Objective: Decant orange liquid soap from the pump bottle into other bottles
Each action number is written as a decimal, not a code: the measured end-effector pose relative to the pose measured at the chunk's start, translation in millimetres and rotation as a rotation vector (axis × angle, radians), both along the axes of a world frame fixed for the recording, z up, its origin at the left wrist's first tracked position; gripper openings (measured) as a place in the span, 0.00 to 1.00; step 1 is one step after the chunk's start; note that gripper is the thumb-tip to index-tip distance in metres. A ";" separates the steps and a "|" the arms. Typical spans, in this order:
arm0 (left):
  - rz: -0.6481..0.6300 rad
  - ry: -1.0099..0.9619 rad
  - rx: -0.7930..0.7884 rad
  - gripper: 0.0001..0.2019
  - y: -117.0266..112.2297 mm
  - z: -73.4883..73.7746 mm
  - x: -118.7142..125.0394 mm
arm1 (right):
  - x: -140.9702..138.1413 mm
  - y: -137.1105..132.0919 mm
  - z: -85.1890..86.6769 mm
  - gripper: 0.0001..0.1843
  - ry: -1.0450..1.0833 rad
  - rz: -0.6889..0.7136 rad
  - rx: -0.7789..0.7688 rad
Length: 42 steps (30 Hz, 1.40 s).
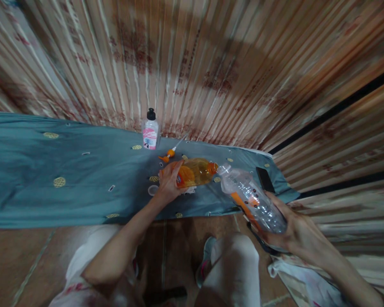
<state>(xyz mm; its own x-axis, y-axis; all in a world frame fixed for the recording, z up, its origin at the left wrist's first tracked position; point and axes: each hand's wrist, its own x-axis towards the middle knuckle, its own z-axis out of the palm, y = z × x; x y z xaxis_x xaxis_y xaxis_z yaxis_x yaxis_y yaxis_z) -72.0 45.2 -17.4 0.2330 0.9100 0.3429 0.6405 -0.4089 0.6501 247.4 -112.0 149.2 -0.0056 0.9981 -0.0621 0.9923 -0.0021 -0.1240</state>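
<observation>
My left hand (170,182) is wrapped round an orange soap bottle (196,171), which is tipped on its side with its open neck toward the right. In my right hand (286,226) a clear plastic bottle (252,198) with an orange label is held tilted, its mouth up and to the left. The two mouths meet or nearly meet; whether they touch I cannot tell. Behind the orange bottle lies an orange pump top (170,154) with a thin tube. A round whitish cap (152,190) rests beside my left wrist.
A small clear bottle (150,132) with a black cap and pink label stands upright near the curtain (192,68). To the right a black phone (265,179) lies on the teal cloth (83,179). My knees are below the cloth's front edge.
</observation>
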 end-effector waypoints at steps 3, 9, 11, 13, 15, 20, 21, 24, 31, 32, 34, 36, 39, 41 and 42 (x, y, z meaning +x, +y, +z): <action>-0.010 -0.004 0.013 0.46 -0.4 0.5 -1.0 | 1.1 0.3 -0.4 0.50 0.002 0.006 0.001; -0.002 0.007 -0.023 0.47 -0.6 3.0 -0.7 | 2.4 0.1 -0.5 0.50 0.007 0.004 0.014; 0.002 0.008 -0.022 0.47 -0.4 2.6 -0.4 | 1.9 0.2 0.3 0.50 0.010 0.004 0.001; 0.000 0.007 -0.011 0.47 -0.1 1.7 -0.4 | 1.7 0.2 0.7 0.50 0.012 0.012 -0.007; -0.001 0.005 0.004 0.47 0.1 0.7 -0.5 | 2.1 0.3 0.6 0.51 0.014 0.014 -0.002; 0.007 0.020 0.016 0.47 0.5 0.2 0.2 | 1.6 1.1 0.3 0.50 0.032 0.001 0.003; 0.007 0.023 0.013 0.47 0.6 0.4 0.4 | 1.0 1.2 0.6 0.50 0.034 -0.002 -0.002; 0.010 0.022 0.002 0.48 1.0 0.4 1.0 | -1.3 1.1 1.9 0.51 0.026 -0.014 -0.008; 0.018 0.019 -0.001 0.48 1.6 -0.6 1.1 | -1.2 0.4 2.1 0.50 0.014 0.003 -0.019; 0.017 0.018 -0.005 0.48 1.6 -0.4 1.1 | -0.4 0.3 1.5 0.50 0.010 0.008 -0.010; 0.013 0.015 -0.010 0.48 1.7 0.1 1.2 | 0.8 0.3 0.6 0.50 0.009 0.016 0.002; 0.013 0.013 -0.010 0.48 1.7 0.6 1.2 | 0.8 0.4 0.8 0.50 0.015 0.015 -0.003; 0.016 0.005 -0.008 0.48 1.6 1.2 1.3 | -1.2 0.9 2.9 0.49 0.016 0.005 -0.018; 0.013 0.003 -0.011 0.48 1.5 1.7 1.4 | -2.7 1.2 4.2 0.49 0.009 0.002 -0.020; 0.012 0.004 -0.015 0.47 1.4 2.0 1.4 | -3.1 1.3 4.5 0.49 0.004 0.001 -0.020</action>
